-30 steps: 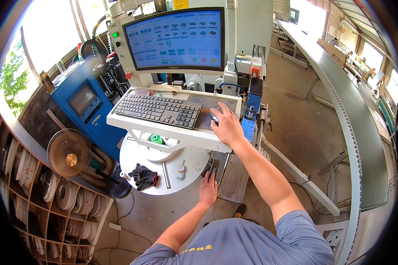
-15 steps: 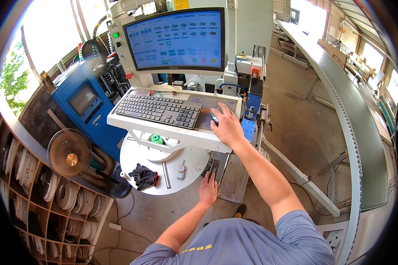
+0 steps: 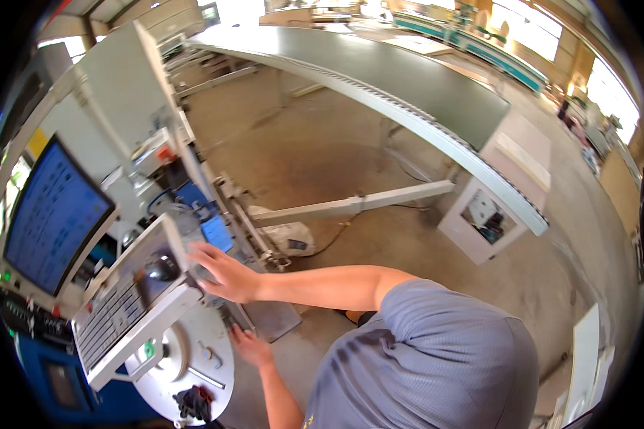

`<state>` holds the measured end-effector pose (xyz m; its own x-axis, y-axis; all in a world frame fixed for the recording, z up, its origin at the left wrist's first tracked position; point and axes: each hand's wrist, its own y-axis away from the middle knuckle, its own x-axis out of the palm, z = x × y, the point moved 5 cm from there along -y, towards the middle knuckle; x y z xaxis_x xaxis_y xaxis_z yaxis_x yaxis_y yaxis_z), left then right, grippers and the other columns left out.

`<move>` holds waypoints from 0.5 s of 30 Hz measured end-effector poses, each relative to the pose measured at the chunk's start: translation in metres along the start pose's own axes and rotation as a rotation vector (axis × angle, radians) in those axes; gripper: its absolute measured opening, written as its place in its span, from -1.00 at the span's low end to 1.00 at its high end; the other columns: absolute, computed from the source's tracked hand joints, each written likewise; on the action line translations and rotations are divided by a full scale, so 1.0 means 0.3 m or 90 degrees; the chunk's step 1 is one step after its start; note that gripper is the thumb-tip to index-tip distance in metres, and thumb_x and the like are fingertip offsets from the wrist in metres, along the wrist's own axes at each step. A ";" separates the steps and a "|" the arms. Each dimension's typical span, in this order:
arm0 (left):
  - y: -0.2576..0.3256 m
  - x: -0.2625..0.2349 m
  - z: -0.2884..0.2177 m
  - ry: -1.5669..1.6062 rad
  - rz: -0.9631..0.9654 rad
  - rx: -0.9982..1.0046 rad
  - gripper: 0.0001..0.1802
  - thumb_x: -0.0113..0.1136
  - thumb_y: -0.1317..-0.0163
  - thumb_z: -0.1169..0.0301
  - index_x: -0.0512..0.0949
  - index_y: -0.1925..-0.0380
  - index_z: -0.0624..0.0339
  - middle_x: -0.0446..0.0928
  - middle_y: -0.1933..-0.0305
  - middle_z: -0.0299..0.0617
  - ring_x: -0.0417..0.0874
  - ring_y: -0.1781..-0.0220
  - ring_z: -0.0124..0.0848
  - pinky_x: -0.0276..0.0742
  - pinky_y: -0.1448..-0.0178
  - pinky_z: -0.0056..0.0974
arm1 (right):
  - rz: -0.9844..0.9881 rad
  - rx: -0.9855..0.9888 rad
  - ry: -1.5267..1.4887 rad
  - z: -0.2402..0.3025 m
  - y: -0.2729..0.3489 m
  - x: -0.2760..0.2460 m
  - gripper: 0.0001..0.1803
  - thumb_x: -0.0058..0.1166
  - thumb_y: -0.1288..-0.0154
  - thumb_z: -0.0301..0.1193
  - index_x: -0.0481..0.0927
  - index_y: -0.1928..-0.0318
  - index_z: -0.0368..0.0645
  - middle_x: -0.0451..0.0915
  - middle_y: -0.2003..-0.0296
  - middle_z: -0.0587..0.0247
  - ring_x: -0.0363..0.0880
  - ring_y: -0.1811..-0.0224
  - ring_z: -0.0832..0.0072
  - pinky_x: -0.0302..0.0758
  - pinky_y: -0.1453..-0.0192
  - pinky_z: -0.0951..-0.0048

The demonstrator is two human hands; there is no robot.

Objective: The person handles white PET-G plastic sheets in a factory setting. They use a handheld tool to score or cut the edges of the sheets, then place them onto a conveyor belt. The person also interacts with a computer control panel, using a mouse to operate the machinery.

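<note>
Head view shows me my right hand (image 3: 225,275) lying flat and open-fingered just beside the black mouse (image 3: 162,267) on the keyboard tray (image 3: 166,309), within easy reach; my left hand (image 3: 249,346) spreads open, propped on the round white table's (image 3: 218,375) edge

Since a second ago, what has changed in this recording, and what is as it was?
The head camera swung to the person's right, so the monitor and keyboard now sit at the picture's left and the long conveyor table fills the top. The right hand came off the mouse and now lies open beside it at the tray edge. The left hand rests low by the round white table, as before.
</note>
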<state>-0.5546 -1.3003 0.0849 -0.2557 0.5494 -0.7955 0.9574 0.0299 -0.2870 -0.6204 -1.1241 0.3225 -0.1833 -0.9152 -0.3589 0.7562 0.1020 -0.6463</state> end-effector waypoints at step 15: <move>0.055 0.190 -0.558 -0.077 0.065 0.038 0.02 0.14 -0.26 -0.16 0.06 -0.43 0.41 0.06 -0.51 0.24 0.04 -0.57 0.07 0.03 -0.57 0.03 | -0.514 0.584 0.770 -0.292 1.689 -2.353 -0.54 0.15 -0.24 -0.33 0.51 -0.12 -0.24 0.44 -0.20 -0.11 0.40 -0.25 -0.03 0.36 -0.35 0.14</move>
<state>-0.5310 -1.1287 0.1240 -0.1749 0.4417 -0.8799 0.9706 -0.0728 -0.2295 -0.1627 -0.3922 0.1893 -0.6765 0.2163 -0.7040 0.2464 -0.8343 -0.4931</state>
